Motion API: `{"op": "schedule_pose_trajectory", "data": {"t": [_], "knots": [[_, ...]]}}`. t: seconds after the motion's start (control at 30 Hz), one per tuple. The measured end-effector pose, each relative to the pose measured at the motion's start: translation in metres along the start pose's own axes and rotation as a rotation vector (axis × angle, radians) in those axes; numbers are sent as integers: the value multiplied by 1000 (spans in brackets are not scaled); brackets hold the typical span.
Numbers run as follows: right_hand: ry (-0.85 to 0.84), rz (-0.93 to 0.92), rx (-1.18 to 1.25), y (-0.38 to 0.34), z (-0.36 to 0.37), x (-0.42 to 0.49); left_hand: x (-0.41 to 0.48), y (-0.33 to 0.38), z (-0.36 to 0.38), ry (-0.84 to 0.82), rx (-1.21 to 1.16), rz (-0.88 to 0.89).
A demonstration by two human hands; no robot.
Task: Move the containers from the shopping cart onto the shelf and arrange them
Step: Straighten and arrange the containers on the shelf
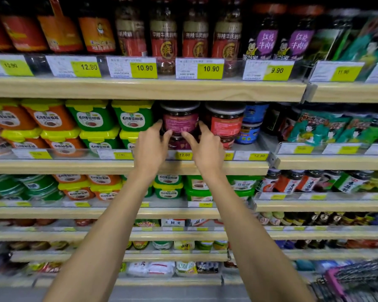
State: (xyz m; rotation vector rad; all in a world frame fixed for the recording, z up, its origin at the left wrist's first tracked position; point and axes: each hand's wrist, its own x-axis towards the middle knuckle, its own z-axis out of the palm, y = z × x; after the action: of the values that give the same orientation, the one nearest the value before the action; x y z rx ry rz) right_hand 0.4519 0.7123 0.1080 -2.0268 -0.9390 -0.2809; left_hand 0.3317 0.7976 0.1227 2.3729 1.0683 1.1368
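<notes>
Right now, from your head camera, both your arms reach up to the second shelf (205, 167), where your left hand (153, 144) and right hand (205, 147) cup either side of a jar with a pink label (180, 118), fingers curled around its lower part. That jar sits stacked on another jar of the same row, just beside a red-labelled jar (225, 120) on its right and green tubs (132, 115) on its left. Low at the right edge, the shopping cart (358, 280) shows only as a blurred corner.
</notes>
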Motion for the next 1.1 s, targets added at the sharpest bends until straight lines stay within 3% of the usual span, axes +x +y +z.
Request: {"op": "schedule_pose_trajectory", "data": {"t": [0.4, 0.7, 1.1], "knots": [[-37, 23, 94, 1, 13, 10, 7, 4, 8, 3, -11, -3], [-201, 93, 305, -1, 8, 11, 9, 1, 17, -58, -52, -21], [-122, 29, 315, 1, 3, -4, -9, -1, 12, 10, -92, 53]]}}
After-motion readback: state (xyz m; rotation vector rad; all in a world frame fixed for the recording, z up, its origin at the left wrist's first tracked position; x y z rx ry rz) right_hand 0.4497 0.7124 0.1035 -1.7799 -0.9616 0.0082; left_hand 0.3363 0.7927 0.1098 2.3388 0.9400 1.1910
